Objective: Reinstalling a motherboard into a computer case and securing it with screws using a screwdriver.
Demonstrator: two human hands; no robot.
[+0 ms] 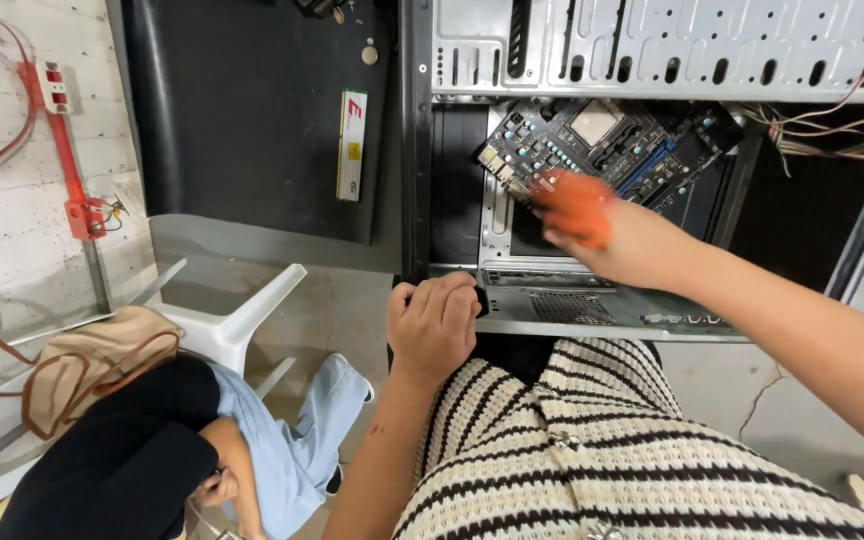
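**Open computer case on a dark worktop**

Concrete floor [322, 310] below, dark worktop [242, 120] beyond. Nearest: left hand [434, 325] curled shut over the front edge of the computer case [572, 310], probably steadying it. Just past, right hand [592, 225] blurred, fingers orange-tipped, reaching onto the motherboard [612, 140] inside; grip impossible to tell. Left of both hands, a memory stick [352, 145] on the worktop; farther left, a white plastic chair [242, 320] and a seated person.

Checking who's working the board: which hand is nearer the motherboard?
Right. The right hand reaches into the case onto the motherboard; the left hand grips the case edge below.
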